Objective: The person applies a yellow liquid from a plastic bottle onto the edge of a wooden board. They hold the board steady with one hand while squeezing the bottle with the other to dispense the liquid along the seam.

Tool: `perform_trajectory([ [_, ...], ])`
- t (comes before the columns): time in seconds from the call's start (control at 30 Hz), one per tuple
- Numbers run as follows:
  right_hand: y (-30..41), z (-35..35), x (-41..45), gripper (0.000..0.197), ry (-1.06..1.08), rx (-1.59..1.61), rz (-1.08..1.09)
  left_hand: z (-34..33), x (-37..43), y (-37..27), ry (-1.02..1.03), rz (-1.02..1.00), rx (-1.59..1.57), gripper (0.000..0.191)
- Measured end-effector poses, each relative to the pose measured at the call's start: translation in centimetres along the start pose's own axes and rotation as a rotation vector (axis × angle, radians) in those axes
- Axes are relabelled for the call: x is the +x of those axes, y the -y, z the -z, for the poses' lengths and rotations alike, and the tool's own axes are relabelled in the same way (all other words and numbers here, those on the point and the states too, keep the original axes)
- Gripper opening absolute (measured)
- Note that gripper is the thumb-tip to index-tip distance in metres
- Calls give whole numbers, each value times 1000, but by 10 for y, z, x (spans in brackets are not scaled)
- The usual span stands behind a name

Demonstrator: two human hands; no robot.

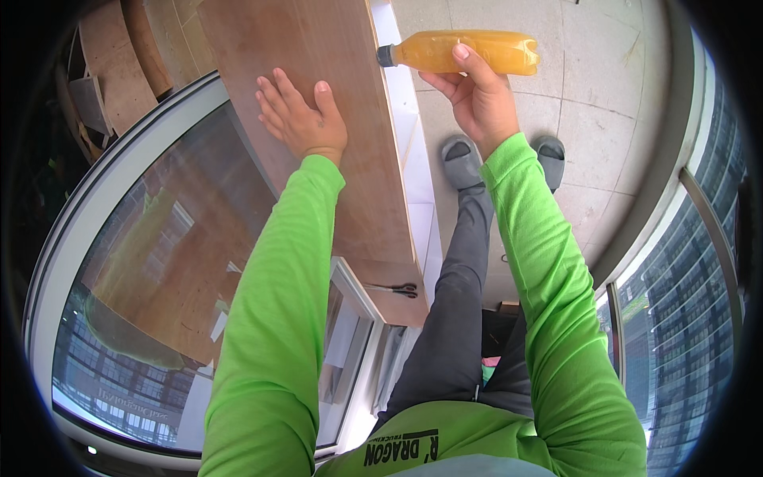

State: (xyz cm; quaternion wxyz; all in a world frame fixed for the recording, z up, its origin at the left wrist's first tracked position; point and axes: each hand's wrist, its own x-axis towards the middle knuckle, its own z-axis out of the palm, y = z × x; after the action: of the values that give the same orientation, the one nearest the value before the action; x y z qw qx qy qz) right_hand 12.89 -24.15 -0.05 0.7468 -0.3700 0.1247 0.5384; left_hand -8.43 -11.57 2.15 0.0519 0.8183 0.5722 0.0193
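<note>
A clear plastic bottle of orange-yellow liquid (477, 52) lies sideways in my right hand (481, 95), its dark cap pointing left. The thumb presses on its near side and the fingers curl beneath. The cap is beside the edge of a brown wooden board top (369, 203); whether they touch, I cannot tell. Over that surface my left hand (301, 116) is spread with its back to me, holding nothing. Contact between the palm and the board is hidden. Farther down the board lies a pair of scissors (402, 290) with dark handles.
White shelf compartments (420, 179) run under the board's right edge. A framed glass panel (161, 256) stands at left, a smaller framed pane (343, 352) below. Wood pieces (116, 65) are stacked at upper left. Tiled floor (596, 131) and curved windows (673, 316) are at right.
</note>
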Motion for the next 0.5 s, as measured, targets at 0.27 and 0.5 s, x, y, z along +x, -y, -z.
perform_trajectory([
  [0.27, -2, 3, -7, 47, -21, -39, -38, 0, -1, 2, -7, 8, 3, 76],
  [0.5, 1, -1, 12, 49, -3, -4, 17, 1, -1, -2, -4, 0, 0, 76],
])
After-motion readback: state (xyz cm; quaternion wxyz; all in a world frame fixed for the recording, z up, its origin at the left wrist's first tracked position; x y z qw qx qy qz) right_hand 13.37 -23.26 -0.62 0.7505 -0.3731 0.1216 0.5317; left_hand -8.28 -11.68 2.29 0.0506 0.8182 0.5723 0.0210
